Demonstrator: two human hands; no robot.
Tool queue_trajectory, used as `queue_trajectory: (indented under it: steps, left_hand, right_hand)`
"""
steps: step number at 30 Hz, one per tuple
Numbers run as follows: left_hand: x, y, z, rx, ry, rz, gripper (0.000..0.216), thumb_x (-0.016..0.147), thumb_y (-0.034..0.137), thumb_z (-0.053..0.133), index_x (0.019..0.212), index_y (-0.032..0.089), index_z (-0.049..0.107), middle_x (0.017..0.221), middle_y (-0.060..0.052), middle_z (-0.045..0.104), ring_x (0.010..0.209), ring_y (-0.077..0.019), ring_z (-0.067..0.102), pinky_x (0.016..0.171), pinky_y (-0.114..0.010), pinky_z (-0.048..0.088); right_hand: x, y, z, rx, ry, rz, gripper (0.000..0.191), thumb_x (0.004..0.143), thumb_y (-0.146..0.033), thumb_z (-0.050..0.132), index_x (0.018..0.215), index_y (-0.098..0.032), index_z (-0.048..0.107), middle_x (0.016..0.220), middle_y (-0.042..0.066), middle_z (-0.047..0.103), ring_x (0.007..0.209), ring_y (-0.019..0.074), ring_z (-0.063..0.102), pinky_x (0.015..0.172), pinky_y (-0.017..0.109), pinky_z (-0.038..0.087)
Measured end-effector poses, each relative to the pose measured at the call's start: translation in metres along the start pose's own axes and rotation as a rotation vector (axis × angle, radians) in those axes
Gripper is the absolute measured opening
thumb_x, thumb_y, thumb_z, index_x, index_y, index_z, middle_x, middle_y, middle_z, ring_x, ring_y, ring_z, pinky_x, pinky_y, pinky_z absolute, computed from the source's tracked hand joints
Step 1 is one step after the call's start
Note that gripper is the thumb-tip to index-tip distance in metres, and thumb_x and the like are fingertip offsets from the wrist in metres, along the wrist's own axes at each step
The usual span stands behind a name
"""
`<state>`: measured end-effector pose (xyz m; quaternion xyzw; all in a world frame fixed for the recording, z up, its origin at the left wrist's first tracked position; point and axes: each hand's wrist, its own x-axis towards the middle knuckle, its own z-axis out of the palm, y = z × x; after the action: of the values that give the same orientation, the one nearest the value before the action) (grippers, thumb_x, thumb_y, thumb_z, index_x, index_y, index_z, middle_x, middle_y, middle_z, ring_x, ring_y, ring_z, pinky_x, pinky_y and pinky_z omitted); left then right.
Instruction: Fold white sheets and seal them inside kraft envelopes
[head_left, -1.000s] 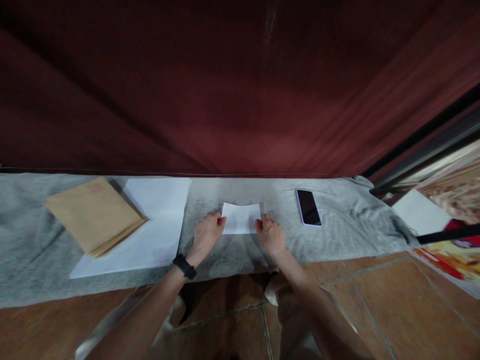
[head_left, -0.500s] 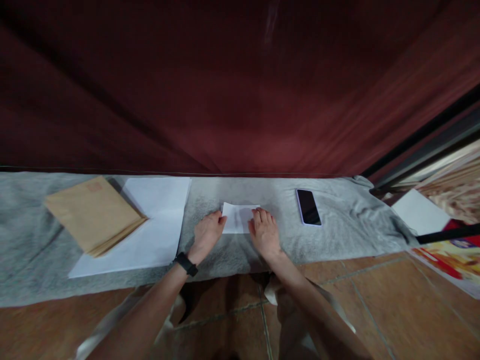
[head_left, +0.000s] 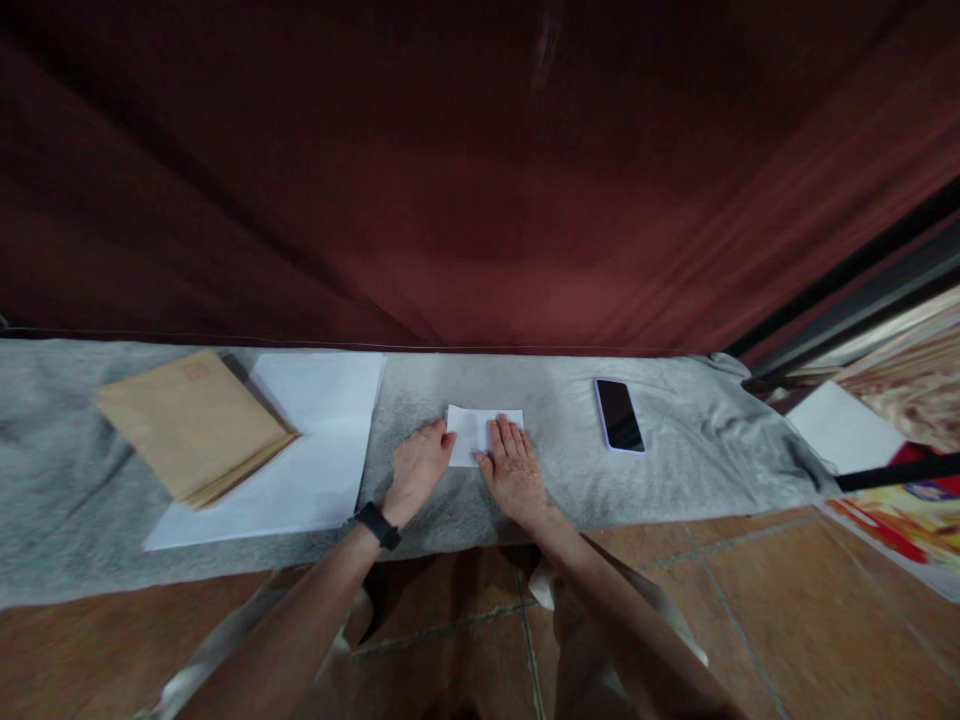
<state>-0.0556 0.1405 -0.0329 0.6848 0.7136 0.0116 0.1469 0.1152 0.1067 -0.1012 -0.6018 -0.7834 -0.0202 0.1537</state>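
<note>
A small folded white paper (head_left: 474, 428) lies on the grey cloth (head_left: 675, 470) in front of me. My right hand (head_left: 513, 470) lies flat on top of it, fingers stretched out and pressing it down. My left hand (head_left: 418, 468), with a black band on the wrist, rests at the paper's left edge, its fingertips touching that edge and loosely curled. Neither hand lifts the paper off the cloth.
A stack of brown envelopes (head_left: 191, 425) sits on large white sheets (head_left: 307, 450) at the left. A black phone (head_left: 619, 414) lies to the right. Behind hangs a dark red curtain (head_left: 480, 180). Another white sheet (head_left: 844, 428) lies at the far right. Brown floor tiles (head_left: 750, 600) are near me.
My right hand slid left from the paper's right edge onto its top, flattening it. The paper's raised far edge now lies flat. My left hand stayed at the left edge.
</note>
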Motion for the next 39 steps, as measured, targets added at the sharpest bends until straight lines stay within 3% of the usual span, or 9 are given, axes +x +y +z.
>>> queue_trajectory:
  steps: [9, 14, 19, 25, 39]
  left_hand:
    - [-0.005, -0.003, 0.009, 0.051, 0.129, 0.03, 0.038, 0.103, 0.033, 0.036, 0.129, 0.013, 0.057, 0.1, -0.016, 0.074, 0.096, -0.0294, 0.071, 0.084, -0.038, 0.052]
    - [-0.008, 0.004, 0.026, -0.039, 0.323, 0.258, 0.038, 0.101, 0.028, 0.04, 0.133, 0.012, 0.055, 0.131, -0.018, 0.064, 0.125, -0.0302, 0.059, 0.107, -0.044, 0.043]
    - [-0.014, 0.017, 0.056, -0.097, 0.336, 0.509, 0.054, 0.105, 0.034, 0.035, 0.153, 0.012, 0.039, 0.162, -0.015, 0.038, 0.153, -0.0277, 0.029, 0.125, -0.047, 0.025]
    - [-0.012, 0.014, 0.069, 0.009, 0.303, 0.469, 0.057, 0.106, 0.04, 0.033, 0.155, 0.011, 0.04, 0.165, -0.014, 0.032, 0.156, -0.0263, 0.022, 0.128, -0.047, 0.016]
    - [-0.008, 0.001, 0.064, 0.056, 0.314, 0.374, 0.06, 0.105, 0.036, 0.032, 0.156, 0.005, 0.036, 0.163, -0.018, 0.033, 0.155, -0.0273, 0.023, 0.126, -0.047, 0.021]
  right_hand:
    - [-0.001, -0.001, 0.003, -0.021, 0.04, -0.003, 0.061, 0.106, -0.044, 0.039, 0.155, -0.006, 0.038, 0.161, 0.02, 0.037, 0.15, 0.03, 0.035, 0.121, 0.046, 0.03]
    - [-0.001, -0.002, 0.002, -0.022, 0.019, 0.004, 0.061, 0.106, -0.042, 0.039, 0.155, -0.007, 0.038, 0.161, 0.019, 0.036, 0.15, 0.0301, 0.035, 0.121, 0.047, 0.029]
    - [-0.002, -0.001, 0.001, -0.052, -0.021, -0.015, 0.054, 0.103, -0.022, 0.035, 0.155, -0.007, 0.039, 0.162, 0.018, 0.036, 0.151, 0.0287, 0.032, 0.122, 0.046, 0.028]
    - [-0.002, 0.005, 0.0, -0.046, -0.038, 0.01, 0.055, 0.103, -0.023, 0.037, 0.156, -0.009, 0.038, 0.163, 0.015, 0.036, 0.151, 0.0279, 0.033, 0.122, 0.046, 0.026]
    - [-0.007, 0.046, -0.008, -0.053, 0.012, 0.13, 0.053, 0.105, -0.027, 0.035, 0.153, -0.006, 0.043, 0.159, 0.017, 0.042, 0.147, 0.031, 0.039, 0.121, 0.051, 0.026]
